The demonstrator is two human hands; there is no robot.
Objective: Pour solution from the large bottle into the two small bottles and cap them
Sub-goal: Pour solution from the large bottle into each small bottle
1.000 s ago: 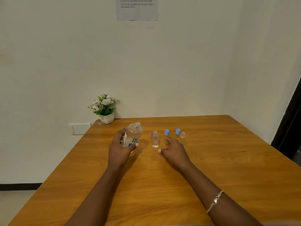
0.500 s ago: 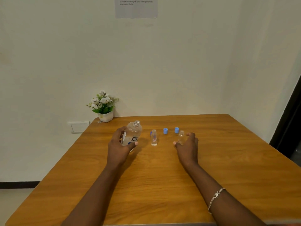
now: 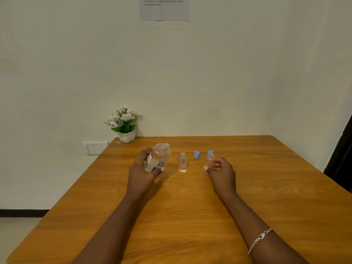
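My left hand (image 3: 142, 172) grips the large clear bottle (image 3: 158, 157), uncapped and tilted to the right above the wooden table (image 3: 181, 216). One small clear bottle (image 3: 182, 162) stands open on the table between my hands, liquid in its bottom. My right hand (image 3: 221, 171) closes around the other small bottle (image 3: 209, 161), which looks empty. Two blue caps lie behind them: one (image 3: 196, 154) in the middle, another (image 3: 210, 152) just behind the held small bottle. A bit of blue (image 3: 179, 156) shows behind the standing bottle.
A small white pot of white flowers (image 3: 124, 126) sits at the table's far left corner against the wall. A sheet of paper (image 3: 164, 8) hangs on the wall above. A wall socket (image 3: 96, 147) is left of the table.
My right hand moved right from beside the standing small bottle to the right small bottle and closed on it. My left hand kept hold of the large bottle.
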